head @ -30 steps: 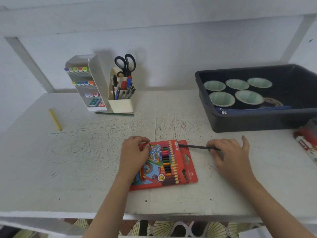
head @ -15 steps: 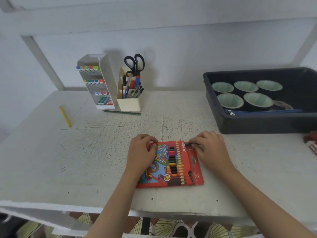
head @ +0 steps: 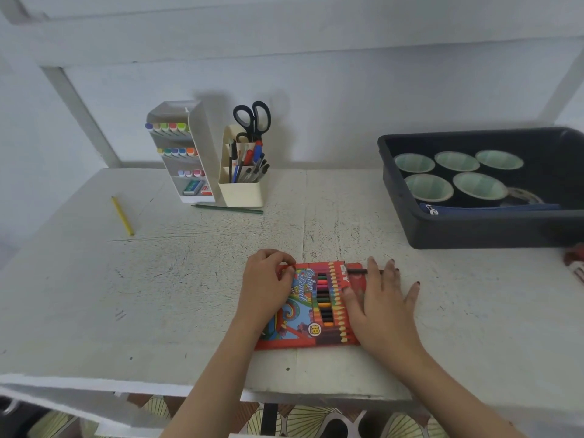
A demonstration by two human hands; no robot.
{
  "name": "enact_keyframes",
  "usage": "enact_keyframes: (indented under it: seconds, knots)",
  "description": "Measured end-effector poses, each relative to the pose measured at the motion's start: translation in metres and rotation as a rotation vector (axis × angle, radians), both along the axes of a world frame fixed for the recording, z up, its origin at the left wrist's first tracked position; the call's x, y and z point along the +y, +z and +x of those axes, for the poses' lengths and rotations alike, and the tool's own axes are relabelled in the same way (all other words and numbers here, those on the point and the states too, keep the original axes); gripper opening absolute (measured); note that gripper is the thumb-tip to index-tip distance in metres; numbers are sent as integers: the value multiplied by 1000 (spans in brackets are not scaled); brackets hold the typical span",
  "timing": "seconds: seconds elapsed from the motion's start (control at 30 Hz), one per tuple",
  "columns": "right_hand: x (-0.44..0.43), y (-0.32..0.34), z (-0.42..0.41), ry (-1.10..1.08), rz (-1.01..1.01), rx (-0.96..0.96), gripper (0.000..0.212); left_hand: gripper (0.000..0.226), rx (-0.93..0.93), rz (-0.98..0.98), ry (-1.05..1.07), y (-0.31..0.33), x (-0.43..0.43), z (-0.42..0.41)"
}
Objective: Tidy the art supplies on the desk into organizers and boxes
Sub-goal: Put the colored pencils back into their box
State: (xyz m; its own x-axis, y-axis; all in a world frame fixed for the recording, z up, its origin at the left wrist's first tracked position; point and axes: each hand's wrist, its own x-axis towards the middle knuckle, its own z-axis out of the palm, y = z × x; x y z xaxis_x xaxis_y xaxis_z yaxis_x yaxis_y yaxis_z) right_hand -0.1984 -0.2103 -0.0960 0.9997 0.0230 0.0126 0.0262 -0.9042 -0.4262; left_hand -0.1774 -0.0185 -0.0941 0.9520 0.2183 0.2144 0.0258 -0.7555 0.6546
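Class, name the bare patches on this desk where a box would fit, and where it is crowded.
Bare: front left, between yellow pencil and left hand; middle, between green pencil and black tray; front right, beside right hand. Crowded: around the pencil box and the organizer.

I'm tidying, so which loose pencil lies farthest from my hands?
The yellow wooden pencil, alone far left; the green pencil lies beside the cream pen holder.

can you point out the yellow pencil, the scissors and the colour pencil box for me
yellow pencil (head: 122, 215): head view, middle of its shaft
scissors (head: 253, 124): head view, where the two black handle loops meet
colour pencil box (head: 304, 295): head view, blue printed part of its front
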Motion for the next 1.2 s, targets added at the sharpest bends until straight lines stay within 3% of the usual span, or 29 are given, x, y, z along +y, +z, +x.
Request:
enact_keyframes:
  seconds: [0.1, 0.27, 0.4, 0.57, 1.0, 1.2]
  knots:
    - [3, -1, 5, 44, 3, -40, 69, 11, 5, 5, -10, 0, 1, 1]
    - [10, 2, 2, 178, 292, -6, 69, 12, 8, 2, -15, -1, 2, 0]
    - [9, -1, 4, -10, 57, -110, 70, 12, 2, 2, -24, 0, 2, 0]
    - [11, -4, 4, 7, 74, -50, 73, 12, -8, 7, -19, -2, 3, 0]
    - [27, 1, 6, 105, 476, 9, 66, 15, -55, 31, -22, -3, 0, -2]
    - [38, 11, 14, 53, 158, -110, 55, 23, -14, -41, -63, 2, 7, -1]
